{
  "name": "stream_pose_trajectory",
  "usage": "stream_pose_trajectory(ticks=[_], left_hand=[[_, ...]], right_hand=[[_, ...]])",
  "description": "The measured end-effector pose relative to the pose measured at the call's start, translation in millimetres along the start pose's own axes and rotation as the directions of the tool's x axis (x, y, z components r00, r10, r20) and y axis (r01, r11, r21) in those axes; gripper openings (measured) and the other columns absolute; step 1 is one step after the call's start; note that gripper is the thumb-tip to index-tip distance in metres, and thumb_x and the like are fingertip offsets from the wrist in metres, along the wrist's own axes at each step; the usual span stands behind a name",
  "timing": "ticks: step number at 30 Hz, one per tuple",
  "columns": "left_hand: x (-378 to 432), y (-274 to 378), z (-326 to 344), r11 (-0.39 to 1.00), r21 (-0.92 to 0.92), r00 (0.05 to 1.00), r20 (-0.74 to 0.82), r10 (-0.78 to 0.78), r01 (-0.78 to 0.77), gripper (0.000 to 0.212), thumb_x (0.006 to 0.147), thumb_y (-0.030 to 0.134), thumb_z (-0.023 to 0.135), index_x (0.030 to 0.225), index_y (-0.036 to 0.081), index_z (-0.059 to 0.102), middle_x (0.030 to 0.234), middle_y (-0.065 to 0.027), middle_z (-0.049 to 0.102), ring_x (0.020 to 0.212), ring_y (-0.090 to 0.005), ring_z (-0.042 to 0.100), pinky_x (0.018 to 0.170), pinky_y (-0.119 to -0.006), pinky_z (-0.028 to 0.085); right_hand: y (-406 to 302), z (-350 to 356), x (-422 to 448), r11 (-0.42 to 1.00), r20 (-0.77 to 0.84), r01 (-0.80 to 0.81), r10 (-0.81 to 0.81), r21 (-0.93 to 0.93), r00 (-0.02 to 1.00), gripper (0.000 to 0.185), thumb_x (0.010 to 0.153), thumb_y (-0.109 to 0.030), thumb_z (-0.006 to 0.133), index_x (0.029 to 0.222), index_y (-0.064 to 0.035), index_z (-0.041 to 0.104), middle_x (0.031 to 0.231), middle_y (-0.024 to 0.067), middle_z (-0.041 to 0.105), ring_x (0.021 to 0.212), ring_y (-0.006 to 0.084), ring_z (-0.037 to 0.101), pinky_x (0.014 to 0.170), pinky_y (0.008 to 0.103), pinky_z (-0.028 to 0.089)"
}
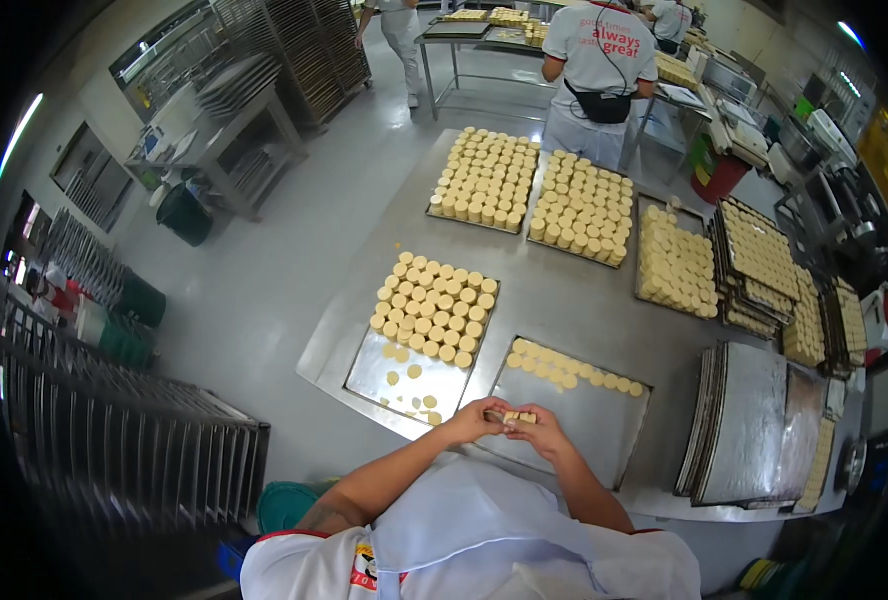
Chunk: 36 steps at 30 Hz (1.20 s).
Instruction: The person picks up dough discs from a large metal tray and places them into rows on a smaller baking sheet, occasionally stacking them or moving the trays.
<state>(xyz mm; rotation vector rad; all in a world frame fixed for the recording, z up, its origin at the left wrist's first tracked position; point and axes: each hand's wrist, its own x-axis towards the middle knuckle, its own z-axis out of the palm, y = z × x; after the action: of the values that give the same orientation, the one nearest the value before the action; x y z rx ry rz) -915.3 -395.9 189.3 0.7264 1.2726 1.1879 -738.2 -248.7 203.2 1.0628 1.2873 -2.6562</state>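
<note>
Several round, pale yellow dough discs (pixel 519 417) lie in a short row between my two hands, above the near edge of a metal tray (pixel 579 420). My left hand (pixel 481 420) is curled at the left end of the row, and its fingertips are partly hidden. My right hand (pixel 540 430) holds the row from the right. On the far part of that tray, more discs (pixel 556 366) lie flat in rows. To the left, another tray (pixel 369 379) bears tight stacks of discs (pixel 432 307), with loose discs and scraps at its near end.
Trays of stacked discs (pixel 485 176) (pixel 582 206) stand farther back on the steel table (pixel 369 277). Piled trays (pixel 759 262) and upright empty trays (pixel 744 420) are at the right. A co-worker (pixel 601 67) stands beyond the table. A metal rack (pixel 136 435) is at the left.
</note>
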Motion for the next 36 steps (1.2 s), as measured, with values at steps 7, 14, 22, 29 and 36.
stream_pose_trajectory(ticks=[7, 14, 22, 29, 36], left_hand=[[-4, -15, 1, 0.996, 0.089, 0.996, -0.084, 0.034, -0.027, 0.043, 0.09, 0.004, 0.08, 0.129, 0.004, 0.062, 0.109, 0.0006, 0.066, 0.086, -0.0061, 0.062, 0.074, -0.024, 0.051], [-7, -21, 1, 0.999, 0.047, 0.994, -0.11, 0.027, -0.022, 0.044, 0.088, 0.005, 0.082, 0.127, 0.004, 0.063, 0.11, -0.0014, 0.066, 0.092, -0.0083, 0.063, 0.081, -0.026, 0.054], [-8, -37, -6, 0.997, 0.032, 0.979, -0.191, 0.071, -0.066, 0.043, 0.087, 0.004, 0.083, 0.126, 0.006, 0.065, 0.111, -0.0006, 0.065, 0.094, -0.0081, 0.061, 0.082, -0.026, 0.053], [-48, -47, -35, 0.98, -0.159, 0.916, -0.363, -0.173, 0.122, 0.035, 0.096, 0.01, 0.07, 0.13, 0.008, 0.063, 0.099, -0.0028, 0.072, 0.084, -0.0095, 0.066, 0.07, -0.026, 0.054], [-74, -44, -33, 0.955, -0.215, 0.871, -0.403, -0.279, 0.206, 0.032, 0.097, 0.006, 0.066, 0.128, 0.004, 0.062, 0.096, -0.0049, 0.072, 0.077, -0.0119, 0.067, 0.067, -0.028, 0.053]], right_hand=[[9, 3, 6, 1.0, -0.001, -0.004, 0.004, -0.026, 1.0, 0.034, 0.093, -0.003, 0.078, 0.124, -0.0001, 0.063, 0.116, 0.0127, 0.07, 0.1, 0.0246, 0.074, 0.085, 0.039, 0.065], [10, 6, 6, 0.998, -0.03, 0.017, -0.019, -0.055, 0.999, 0.035, 0.094, -0.002, 0.077, 0.125, 0.0005, 0.062, 0.115, 0.015, 0.07, 0.099, 0.0253, 0.074, 0.085, 0.0405, 0.066], [26, -13, 11, 0.996, -0.132, -0.047, 0.057, 0.071, 0.99, 0.031, 0.094, -0.004, 0.077, 0.122, -0.0017, 0.065, 0.111, 0.0142, 0.071, 0.095, 0.0247, 0.073, 0.082, 0.0408, 0.065], [-8, -73, -8, 0.713, -0.466, 0.023, -0.481, -0.7, 0.743, 0.04, 0.085, -0.009, 0.081, 0.122, -0.003, 0.066, 0.102, 0.0122, 0.072, 0.093, 0.0288, 0.073, 0.081, 0.0419, 0.061], [-9, -138, -12, 0.275, -0.438, -0.345, -0.66, -0.897, 0.611, 0.047, 0.076, -0.008, 0.078, 0.121, -0.0043, 0.067, 0.12, 0.0215, 0.063, 0.111, 0.0431, 0.063, 0.098, 0.0488, 0.052]])
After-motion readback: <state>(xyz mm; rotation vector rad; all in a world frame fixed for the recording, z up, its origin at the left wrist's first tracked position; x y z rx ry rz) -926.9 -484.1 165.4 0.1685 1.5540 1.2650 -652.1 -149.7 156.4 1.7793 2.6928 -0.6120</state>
